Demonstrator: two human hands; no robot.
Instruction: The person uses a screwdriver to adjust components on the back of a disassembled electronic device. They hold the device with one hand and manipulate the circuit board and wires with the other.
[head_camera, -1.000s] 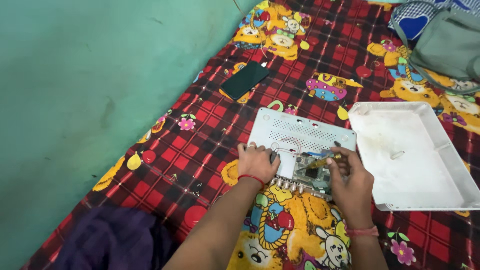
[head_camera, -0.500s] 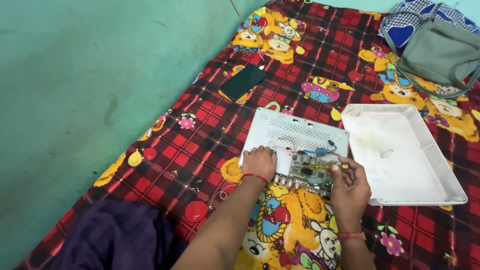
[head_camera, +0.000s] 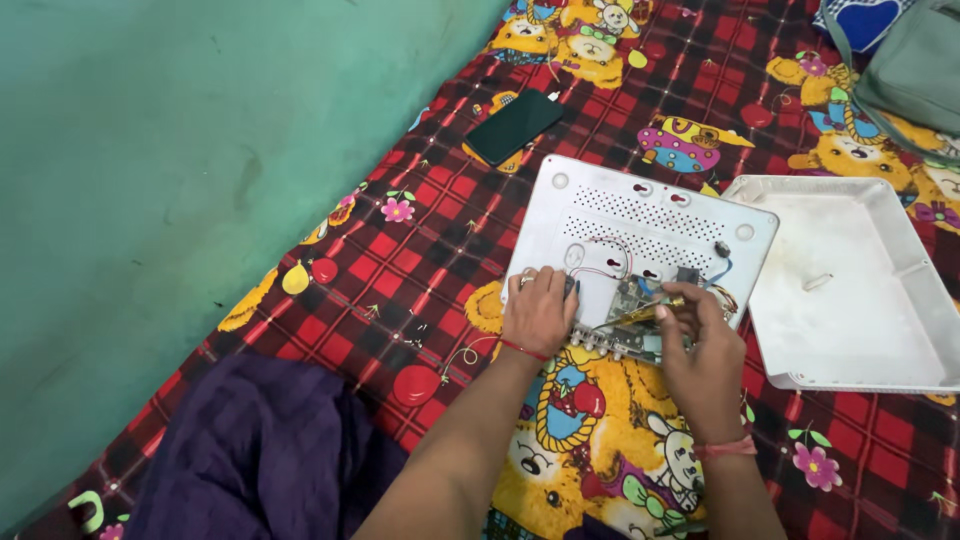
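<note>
Gripping a thin yellow-handled screwdriver (head_camera: 640, 314) between pinched fingers, the right hand (head_camera: 700, 345) aims its tip at the small circuit board (head_camera: 630, 305) seated at the near edge of an opened white case (head_camera: 640, 225), which lies on a red checked bedsheet (head_camera: 400, 270) printed with cartoon animals. The left hand (head_camera: 540, 312) lies palm down on the case's near left corner, fingers together and curled over the edge, a red thread at the wrist; it appears to pin the case flat. Judging from the frame, the work goes best with the tool held straight on the screw and the case braced so it cannot slide on soft cloth. Both forearms reach forward from the lower edge, the right wrist bent slightly inward, a pink band around it. Red and blue wires (head_camera: 600, 255) loop across the case floor. The removed white lid (head_camera: 850, 280) rests just right, a dark phone (head_camera: 515, 125) beyond, purple cloth (head_camera: 250, 450) near left.
</note>
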